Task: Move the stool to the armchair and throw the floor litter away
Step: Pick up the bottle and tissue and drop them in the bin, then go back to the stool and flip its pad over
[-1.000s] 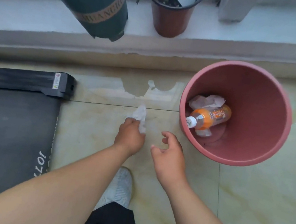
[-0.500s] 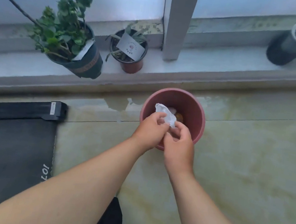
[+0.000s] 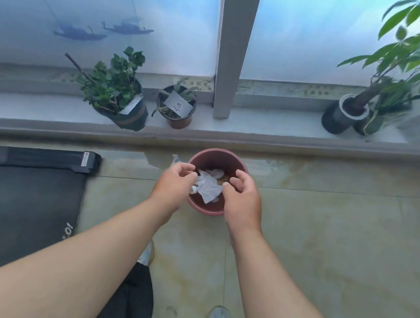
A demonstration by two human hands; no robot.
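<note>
Tissue now released (glossy tiles)

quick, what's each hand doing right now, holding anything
Left hand: fingers curled loosely over the pink bin; whether it touches the white tissue cannot be told.
Right hand: fingers curled loosely, nothing visibly gripped.

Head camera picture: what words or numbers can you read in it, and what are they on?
"10": white digits, cut off, on the black treadmill deck.
White sticker on the treadmill's front bar: too small to read.
White card in the small brown pot: a reddish mark, too blurred to read.
White tag in the dark pot: no print can be made out.
</note>
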